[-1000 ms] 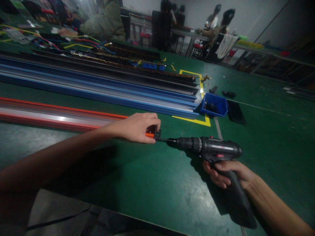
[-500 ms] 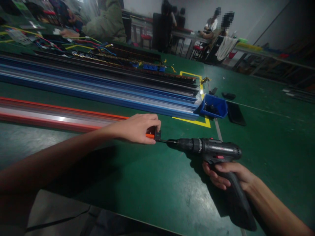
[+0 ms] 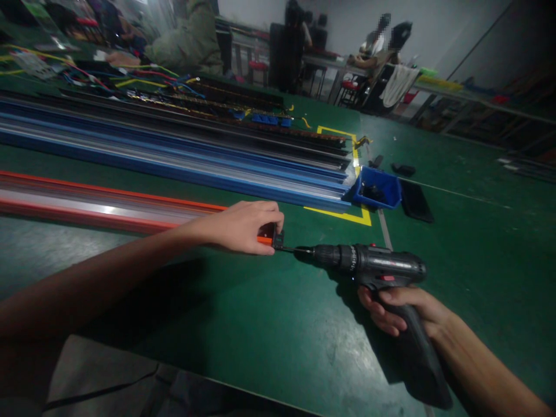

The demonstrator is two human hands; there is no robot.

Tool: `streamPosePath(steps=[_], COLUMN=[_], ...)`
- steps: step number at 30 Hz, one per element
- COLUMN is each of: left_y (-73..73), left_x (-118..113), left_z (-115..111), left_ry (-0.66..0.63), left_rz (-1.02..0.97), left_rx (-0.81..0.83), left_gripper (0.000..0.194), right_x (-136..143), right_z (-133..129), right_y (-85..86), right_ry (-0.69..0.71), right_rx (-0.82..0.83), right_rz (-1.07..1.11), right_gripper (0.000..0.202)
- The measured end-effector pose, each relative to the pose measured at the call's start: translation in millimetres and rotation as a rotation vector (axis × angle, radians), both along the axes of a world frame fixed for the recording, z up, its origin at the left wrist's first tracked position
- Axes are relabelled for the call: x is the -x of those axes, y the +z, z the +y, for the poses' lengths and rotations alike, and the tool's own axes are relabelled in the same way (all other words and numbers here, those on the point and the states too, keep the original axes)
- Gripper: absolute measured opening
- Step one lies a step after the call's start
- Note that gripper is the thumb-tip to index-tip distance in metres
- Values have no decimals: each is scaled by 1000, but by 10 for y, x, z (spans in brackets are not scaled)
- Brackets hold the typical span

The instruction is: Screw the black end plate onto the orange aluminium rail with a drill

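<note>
A long orange-red metal profile [image 3: 99, 209] lies on the green table, with a small black end cap [image 3: 278, 238] at its right end. My left hand [image 3: 247, 227] is closed around that end, thumb below and fingers over the top, hiding part of it. My right hand [image 3: 399, 310] grips the handle of a black cordless drill [image 3: 382, 266], which points left. Its long thin bit [image 3: 293, 249] reaches the end cap. Whether a screw sits at the tip is too small to tell.
Behind the orange-red profile lie several blue profiles [image 3: 182, 165]. A blue bin [image 3: 380, 188] with dark parts stands at their right end, beside a black flat object [image 3: 416, 200]. Coloured wires [image 3: 143, 75] lie farther back, near a person's green sleeve [image 3: 186, 43].
Both hands, the drill and the profile stay in place. A small light now shows on the drill, below its chuck.
</note>
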State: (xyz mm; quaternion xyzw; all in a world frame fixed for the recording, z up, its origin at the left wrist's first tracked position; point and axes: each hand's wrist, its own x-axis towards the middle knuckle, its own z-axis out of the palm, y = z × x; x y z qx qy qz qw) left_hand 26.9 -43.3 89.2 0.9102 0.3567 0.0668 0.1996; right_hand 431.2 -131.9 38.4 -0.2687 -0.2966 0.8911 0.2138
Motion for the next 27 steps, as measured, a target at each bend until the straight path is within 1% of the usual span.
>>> streamPosePath(steps=[12,18,27], left_y=[-8,0,-1], left_x=[-4,-6,-7], left_z=[13,5,10], left_ry=[-3,-6,-3], left_rz=[1,-4,-1], left_rx=[-1,-6,-4], left_gripper=[29,28,28], right_x=[-3,20,6], right_z=[-7,1,-9], right_y=[4,6,12], right_ry=[-13,7,-2], right_rx=[-3,-11,-7], right_rz=[-32,-10,-7], right_gripper=[23,24,24])
